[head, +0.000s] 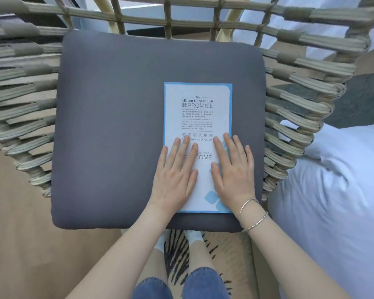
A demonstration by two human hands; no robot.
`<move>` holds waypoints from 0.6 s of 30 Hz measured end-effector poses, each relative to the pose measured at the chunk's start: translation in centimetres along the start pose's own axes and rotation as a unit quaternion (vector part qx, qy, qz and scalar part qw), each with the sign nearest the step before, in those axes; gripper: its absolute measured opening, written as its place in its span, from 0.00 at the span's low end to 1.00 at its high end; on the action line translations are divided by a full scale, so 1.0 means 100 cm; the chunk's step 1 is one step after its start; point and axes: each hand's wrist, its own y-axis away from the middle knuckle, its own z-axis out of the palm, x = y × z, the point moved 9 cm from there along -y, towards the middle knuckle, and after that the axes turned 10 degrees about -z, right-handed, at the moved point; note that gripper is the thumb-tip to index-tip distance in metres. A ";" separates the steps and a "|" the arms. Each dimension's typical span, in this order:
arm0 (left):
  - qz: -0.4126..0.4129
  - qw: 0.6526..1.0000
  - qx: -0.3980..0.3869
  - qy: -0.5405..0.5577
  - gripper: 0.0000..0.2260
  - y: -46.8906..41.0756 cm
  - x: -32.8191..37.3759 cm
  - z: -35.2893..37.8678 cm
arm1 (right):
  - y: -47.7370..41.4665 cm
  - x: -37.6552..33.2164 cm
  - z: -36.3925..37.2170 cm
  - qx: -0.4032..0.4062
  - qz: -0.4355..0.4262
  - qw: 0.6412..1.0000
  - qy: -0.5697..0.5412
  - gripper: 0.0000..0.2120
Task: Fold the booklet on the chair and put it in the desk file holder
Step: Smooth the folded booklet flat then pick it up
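Nearest, both forearms reach forward from the bottom of the view over denim-clad knees and a striped rug (177, 257). Left hand (175, 175): flat, palm down, fingers extended and slightly spread, nothing enclosed; it presses on the lower left part of the booklet (198, 117), little finger at the booklet's left edge, heel of the palm partly on the cushion (108, 130). Right hand (233, 171): likewise flat and open, palm down on the booklet's lower right part, outer fingers crossing its right edge onto the cushion. Two thin bracelets (253, 214) sit at the right wrist. Thumbs point toward each other with a strip of white page between them; the hands do not touch.

Booklet lies closed and flat on the right half of the cushion, long side running away from the hands. Its near edge sits close to the cushion's front edge, just behind the wrists; its right edge is near the cushion's right edge. Left of the left hand: a wide bare stretch of grey cushion. Beyond the fingertips: more bare cushion up to the chair (300, 100) back.

Booklet appearance: white cover, light blue border, blue leaf motif by the right palm. Legible print beyond the fingers: "Hilton Garden Inn PROMISE", "Service Directory"; a word ending "COME" between the hands.

Chair frame is woven strapping, wrapping both sides and the back. White bedding (333, 201) bulges just right of the right forearm.
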 end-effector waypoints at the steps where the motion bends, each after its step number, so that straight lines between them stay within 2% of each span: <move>1: 0.001 1.000 0.005 0.006 0.24 0.000 0.000 -0.008 | -0.002 0.000 -0.005 -0.002 0.001 1.000 -0.002 0.26; 5: -0.030 0.999 0.041 0.019 0.25 -0.014 -0.009 -0.045 | -0.020 -0.003 -0.029 0.016 0.015 0.999 -0.047 0.27; 8: -0.042 0.998 0.049 0.016 0.25 -0.041 -0.013 -0.063 | -0.050 -0.015 -0.042 0.019 -0.016 0.997 -0.076 0.28; 13: -0.033 0.998 0.049 -0.003 0.24 -0.095 -0.013 -0.059 | -0.111 -0.031 -0.041 0.021 -0.049 0.998 -0.029 0.27; 18: -0.034 0.998 0.044 -0.011 0.24 -0.121 -0.022 -0.033 | -0.140 -0.024 -0.005 -0.021 -0.071 0.997 0.019 0.26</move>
